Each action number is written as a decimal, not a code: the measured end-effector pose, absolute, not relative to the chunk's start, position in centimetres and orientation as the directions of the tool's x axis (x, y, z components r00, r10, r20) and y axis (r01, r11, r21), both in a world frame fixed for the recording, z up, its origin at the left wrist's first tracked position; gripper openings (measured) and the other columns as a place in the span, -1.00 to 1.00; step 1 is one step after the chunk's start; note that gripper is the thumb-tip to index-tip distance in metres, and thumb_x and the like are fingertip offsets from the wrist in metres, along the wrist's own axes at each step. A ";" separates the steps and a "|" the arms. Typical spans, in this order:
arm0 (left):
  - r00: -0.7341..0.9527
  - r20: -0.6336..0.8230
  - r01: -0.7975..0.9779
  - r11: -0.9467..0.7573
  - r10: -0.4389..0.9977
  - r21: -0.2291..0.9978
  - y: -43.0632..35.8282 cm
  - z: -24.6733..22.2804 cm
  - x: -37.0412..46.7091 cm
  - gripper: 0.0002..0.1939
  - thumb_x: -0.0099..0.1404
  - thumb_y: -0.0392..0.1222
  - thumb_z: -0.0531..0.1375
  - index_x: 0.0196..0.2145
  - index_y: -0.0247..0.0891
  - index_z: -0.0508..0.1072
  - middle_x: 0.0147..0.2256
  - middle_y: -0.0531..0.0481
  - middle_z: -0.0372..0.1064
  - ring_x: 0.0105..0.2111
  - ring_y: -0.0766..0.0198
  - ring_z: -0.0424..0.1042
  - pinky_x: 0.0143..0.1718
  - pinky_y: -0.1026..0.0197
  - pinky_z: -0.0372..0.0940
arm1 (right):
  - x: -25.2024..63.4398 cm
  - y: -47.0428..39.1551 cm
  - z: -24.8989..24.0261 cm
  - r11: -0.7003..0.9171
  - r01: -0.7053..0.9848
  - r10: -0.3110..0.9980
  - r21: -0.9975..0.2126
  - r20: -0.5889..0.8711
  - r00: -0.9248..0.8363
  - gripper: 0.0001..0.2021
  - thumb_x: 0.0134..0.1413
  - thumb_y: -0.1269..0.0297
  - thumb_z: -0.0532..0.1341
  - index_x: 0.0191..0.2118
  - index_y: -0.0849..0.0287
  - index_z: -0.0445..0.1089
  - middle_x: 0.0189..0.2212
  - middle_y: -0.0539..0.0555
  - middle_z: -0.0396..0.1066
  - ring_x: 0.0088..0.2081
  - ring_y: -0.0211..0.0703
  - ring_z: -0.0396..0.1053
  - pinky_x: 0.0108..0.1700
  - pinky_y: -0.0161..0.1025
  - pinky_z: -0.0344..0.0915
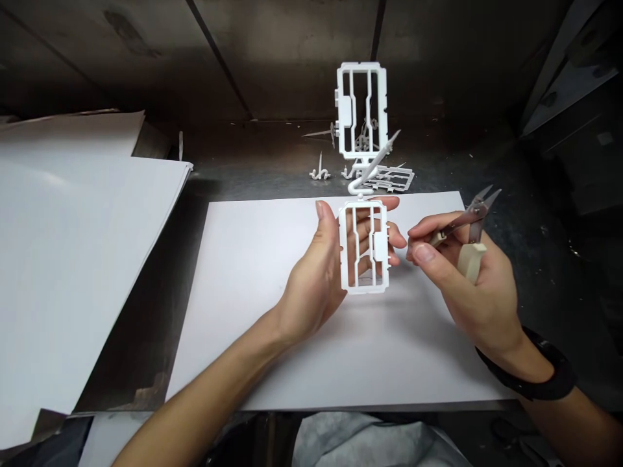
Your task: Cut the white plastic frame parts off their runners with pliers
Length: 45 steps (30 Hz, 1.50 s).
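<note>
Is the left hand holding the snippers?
No, the snippers are in the right hand, while the left hand holds a white frame.

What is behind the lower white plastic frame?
Through the gaps in the lower frame, parts of the left hand and white paper show. Whatever the solid parts cover cannot be seen.

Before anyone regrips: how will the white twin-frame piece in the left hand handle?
Probably light: the white twin-frame piece is mostly open gaps. Likely fairly stiff: its upper frame extends past the left hand without visible sag. Thin inner bars may snap if squeezed.
</note>
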State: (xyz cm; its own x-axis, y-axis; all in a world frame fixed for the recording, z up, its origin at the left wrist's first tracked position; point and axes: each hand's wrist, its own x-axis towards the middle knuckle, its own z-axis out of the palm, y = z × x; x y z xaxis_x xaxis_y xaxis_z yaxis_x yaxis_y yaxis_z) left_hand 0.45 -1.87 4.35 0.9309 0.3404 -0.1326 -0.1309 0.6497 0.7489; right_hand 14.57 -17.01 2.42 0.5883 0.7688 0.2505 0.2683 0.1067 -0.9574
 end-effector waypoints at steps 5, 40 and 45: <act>0.915 -0.191 -0.090 0.639 0.356 0.764 -2.4 4.6 0.4 -0.25 0.65 0.44 -0.10 0.27 -0.16 0.55 -0.03 -0.14 0.56 -0.06 0.11 0.57 0.08 0.15 0.46 | 14.5 -17.0 2.6 0.089 0.278 0.773 -0.956 0.242 0.586 -0.92 0.52 0.33 0.37 0.04 0.08 0.55 -0.05 0.06 0.44 -0.07 -0.06 0.42 -0.04 -0.19 0.35; 0.927 -0.163 -0.011 0.457 0.338 0.889 -2.2 3.7 0.2 -0.22 0.65 0.44 -0.20 -0.01 -0.21 0.57 -0.34 -0.07 0.43 -0.38 0.22 0.35 -0.26 0.24 0.32 | 14.5 -17.2 2.3 0.095 0.167 0.772 -0.981 0.179 0.611 -0.84 0.61 0.19 0.34 0.16 0.03 0.53 -0.19 0.04 0.45 -0.14 -0.04 0.44 0.00 -0.13 0.36; 0.960 -0.187 0.097 0.377 0.210 0.921 -2.1 3.3 -0.2 -0.22 0.70 0.33 -0.27 0.05 -0.20 0.59 -0.28 -0.08 0.47 -0.30 0.18 0.39 -0.24 0.22 0.25 | 14.4 -16.9 2.0 0.171 0.106 0.748 -0.980 0.199 0.633 -0.80 0.63 0.07 0.31 0.14 0.04 0.49 -0.19 0.07 0.45 -0.13 0.06 0.47 0.00 -0.03 0.41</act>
